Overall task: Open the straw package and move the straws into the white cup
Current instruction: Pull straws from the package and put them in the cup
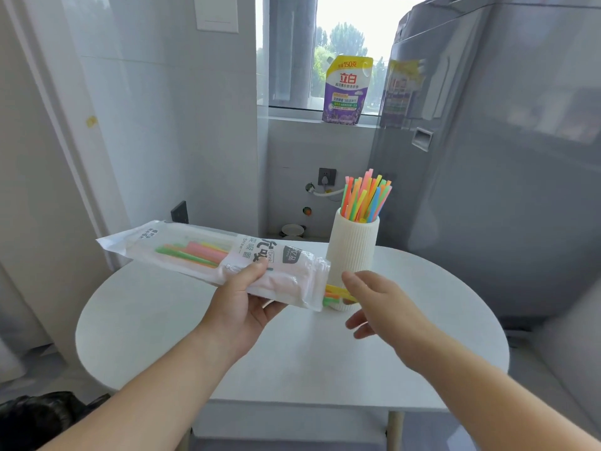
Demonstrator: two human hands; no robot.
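Left hand (242, 304) grips straw pkg (214, 258) mid-length, held above table (292, 353); few straw tips (335, 296) poke from its open end by white cup (353, 252); right hand (374, 304) open w/ fingers relaxed just beside tips; cup holds upright straws (366, 200).

The cup (353, 252) was white with fine vertical ribs. The straws (367, 198) were orange, pink, green, yellow and blue. The package (211, 252) was clear and white with dark letters. The desk (292, 353) was white.
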